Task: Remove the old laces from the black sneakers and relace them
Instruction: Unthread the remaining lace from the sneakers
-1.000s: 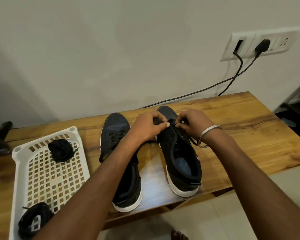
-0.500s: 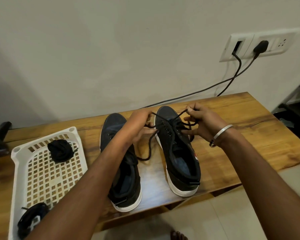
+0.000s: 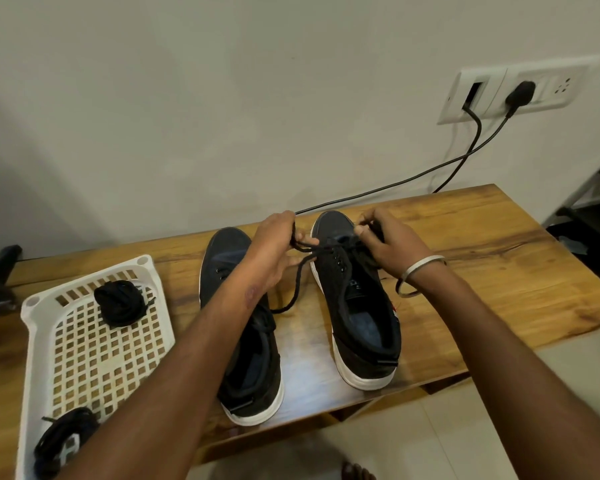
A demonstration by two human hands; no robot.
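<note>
Left hand (image 3: 274,244) and right hand (image 3: 388,244) each pinch one end of the black lace (image 3: 293,299) above the right sneaker (image 3: 354,306). A hard tug could likely drag the shoe off the table (image 3: 499,258).

Soft indoor light, sharp, wide-angle edge distortion
</note>
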